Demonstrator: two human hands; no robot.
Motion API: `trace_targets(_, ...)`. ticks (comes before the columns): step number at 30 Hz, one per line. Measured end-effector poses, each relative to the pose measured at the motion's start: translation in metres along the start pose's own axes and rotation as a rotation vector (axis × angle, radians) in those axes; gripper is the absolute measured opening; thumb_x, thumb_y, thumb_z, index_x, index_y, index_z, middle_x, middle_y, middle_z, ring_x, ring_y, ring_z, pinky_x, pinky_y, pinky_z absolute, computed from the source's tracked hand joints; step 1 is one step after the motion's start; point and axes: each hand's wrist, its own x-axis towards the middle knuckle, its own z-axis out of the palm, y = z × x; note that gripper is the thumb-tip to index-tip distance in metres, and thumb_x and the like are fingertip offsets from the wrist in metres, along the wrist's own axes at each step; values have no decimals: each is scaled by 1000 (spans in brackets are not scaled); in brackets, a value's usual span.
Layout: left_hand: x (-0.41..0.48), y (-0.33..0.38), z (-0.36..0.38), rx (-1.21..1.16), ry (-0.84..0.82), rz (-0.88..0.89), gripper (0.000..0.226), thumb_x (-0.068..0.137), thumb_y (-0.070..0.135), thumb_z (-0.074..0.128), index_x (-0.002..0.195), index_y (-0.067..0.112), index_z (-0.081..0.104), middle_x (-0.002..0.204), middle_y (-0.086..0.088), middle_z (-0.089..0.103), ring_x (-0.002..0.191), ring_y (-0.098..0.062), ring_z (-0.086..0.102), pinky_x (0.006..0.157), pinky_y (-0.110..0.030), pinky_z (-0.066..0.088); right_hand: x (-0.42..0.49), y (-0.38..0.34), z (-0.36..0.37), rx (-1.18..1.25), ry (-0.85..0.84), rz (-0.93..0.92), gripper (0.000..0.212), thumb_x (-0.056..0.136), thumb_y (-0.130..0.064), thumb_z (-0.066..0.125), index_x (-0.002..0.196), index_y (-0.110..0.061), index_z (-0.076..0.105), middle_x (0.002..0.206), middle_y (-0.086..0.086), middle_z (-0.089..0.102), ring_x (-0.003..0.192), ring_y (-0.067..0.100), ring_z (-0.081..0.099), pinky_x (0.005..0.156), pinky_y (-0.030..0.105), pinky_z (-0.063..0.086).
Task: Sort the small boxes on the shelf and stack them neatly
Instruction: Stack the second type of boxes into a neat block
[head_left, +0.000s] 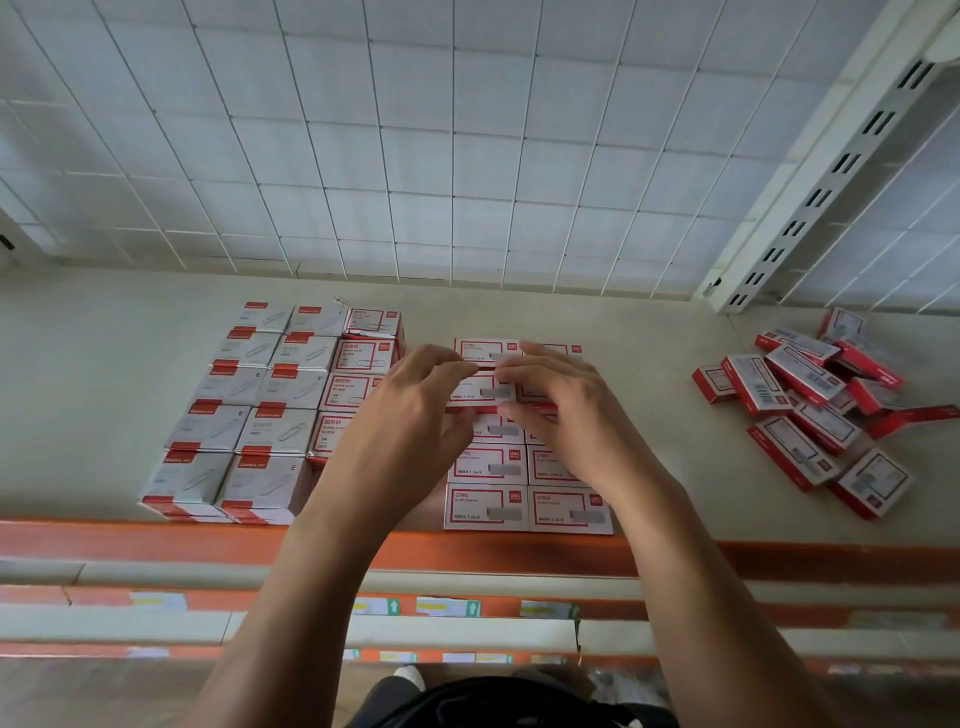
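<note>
Both hands hold one small red-and-white staple box just above the middle rows. My left hand pinches its left end and my right hand pinches its right end. Beneath and around it lies a neat two-column block of the same staple boxes, reaching the shelf's front edge. Farther left stand tidy rows of white paper-clip boxes, with a column of red-framed paper-clip boxes beside them. A loose heap of red staple boxes lies at the right.
The beige shelf has an orange front lip, with lower shelf edges carrying price labels below. A white wire grid back panel rises behind, and a slotted metal upright stands at the right.
</note>
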Motion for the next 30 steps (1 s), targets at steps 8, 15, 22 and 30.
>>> trace_targets(8, 15, 8, 10, 95, -63, -10, 39, 88, 18, 68, 126, 10, 63, 133, -5, 56, 121, -24, 53, 95, -38, 49, -6, 12, -30, -14, -82, 112, 46, 85, -29, 72, 129, -19, 63, 142, -5, 54, 140, 14, 39, 113, 48, 37)
trace_targets(15, 27, 13, 18, 137, -109, -6, 26, 87, 22, 69, 112, 16, 72, 134, -7, 58, 123, -30, 52, 97, -50, 49, -8, 21, -36, 13, -129, 124, 34, 85, -20, 72, 119, -17, 68, 143, 1, 53, 141, 14, 35, 117, 31, 29)
trace_targets(22, 37, 12, 22, 56, -127, -27, 24, 88, 18, 67, 112, 16, 71, 135, -6, 58, 124, -26, 54, 96, -41, 48, -6, 29, -42, 18, -148, 135, 33, 86, -20, 72, 119, -20, 69, 139, -7, 57, 132, -4, 35, 104, 0, 21)
trace_targets(30, 41, 11, 17, 30, -192, -48, 31, 90, 24, 65, 120, 17, 64, 132, 1, 60, 118, -17, 58, 92, -27, 47, -2, 31, -42, 18, -135, 122, 34, 81, -21, 77, 115, -22, 72, 128, -9, 64, 129, 6, 50, 106, 17, 36)
